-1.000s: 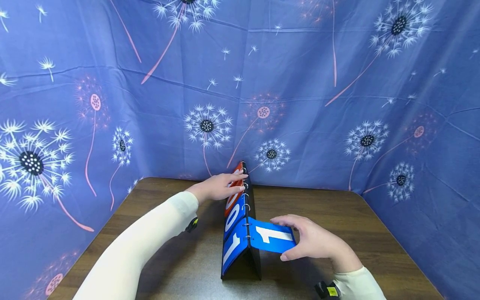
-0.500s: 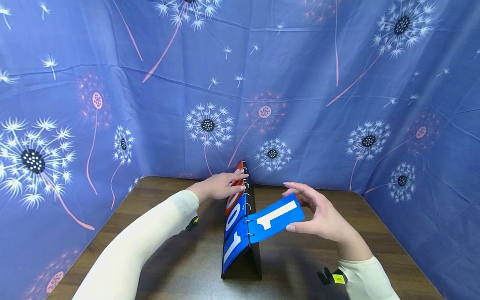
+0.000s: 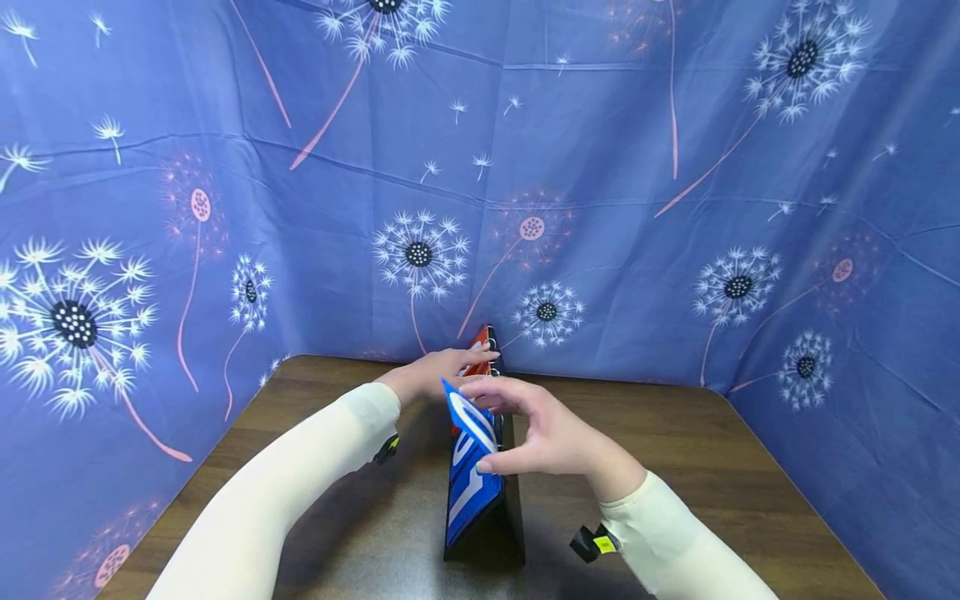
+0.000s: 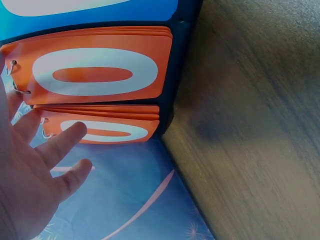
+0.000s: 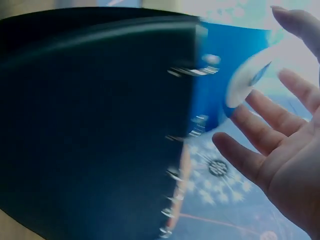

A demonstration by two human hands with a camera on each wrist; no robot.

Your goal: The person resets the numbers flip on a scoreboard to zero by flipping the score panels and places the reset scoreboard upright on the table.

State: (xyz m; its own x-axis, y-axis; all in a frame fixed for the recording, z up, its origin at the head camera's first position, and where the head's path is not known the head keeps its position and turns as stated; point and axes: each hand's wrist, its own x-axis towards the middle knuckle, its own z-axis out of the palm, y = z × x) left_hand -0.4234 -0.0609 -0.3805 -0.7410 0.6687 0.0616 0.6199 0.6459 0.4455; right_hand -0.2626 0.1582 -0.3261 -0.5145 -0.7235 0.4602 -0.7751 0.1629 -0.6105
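1. A tabletop flip scoreboard [image 3: 480, 492] stands like a tent near the middle of the brown wooden surface [image 3: 675, 467], its ring-bound ridge running from near to far.
2. In the head view the right hand [image 3: 543, 433] is over the ridge with a blue number card [image 3: 468, 414] standing up against its fingers, thumb below the card's near edge. The card is mid-flip, above the blue cards on the left face.
3. The right wrist view shows what the head view does not: the black back panel [image 5: 95, 125], the metal rings [image 5: 192, 72] and the right hand's fingers [image 5: 260, 130] spread wide and fairly straight, the blue card [image 5: 235, 75] just beyond them. It is blurred, so whether the fingertips touch the card is hard to tell.
4. The left hand [image 3: 435, 375] lies at the far end of the ridge, by the orange cards [image 3: 480, 340].
5. The left wrist view alone shows those cards plainly: two orange stacks, each with a white zero [image 4: 95, 72], the left hand's fingers [image 4: 60, 142] straight and relaxed, tips at the farther stack [image 4: 100, 130].
6. In the head view the right hand hides much of the upper ridge, and the lower blue digit is only partly readable.
7. Blue cloth printed with dandelions [image 3: 225, 167] walls the surface on three sides.
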